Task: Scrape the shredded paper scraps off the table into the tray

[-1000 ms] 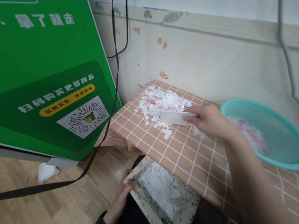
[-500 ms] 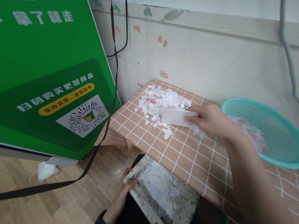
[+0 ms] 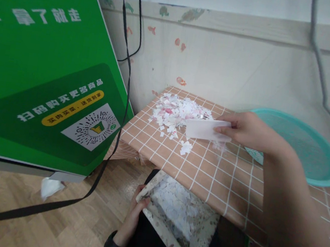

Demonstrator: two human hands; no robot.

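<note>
My right hand (image 3: pixel 247 129) pinches a flat white card (image 3: pixel 206 129) by its right end, just over the table top. Beside the card's left end lies a heap of small white paper scraps (image 3: pixel 175 108), some of them pink. A little clump of scraps (image 3: pixel 186 147) sits nearer the table edge. Below that edge, my left hand (image 3: pixel 139 206) is closed on the rim of a patterned open box (image 3: pixel 170 236), tilted on my lap. White paper scraps (image 3: pixel 178 199) fill much of its inside.
A turquoise sieve-like basket (image 3: pixel 324 171) stands at the right of the checked table (image 3: pixel 207 172), partly behind my right arm. A green sign board (image 3: pixel 47 57) fills the left, with a black strap (image 3: pixel 109 160) hanging before it. White crumpled plastic (image 3: pixel 51 187) lies on the floor.
My right hand and the card have moved a little to the right, away from the heap. The small clump near the edge has shifted slightly. My left hand stays on the box.
</note>
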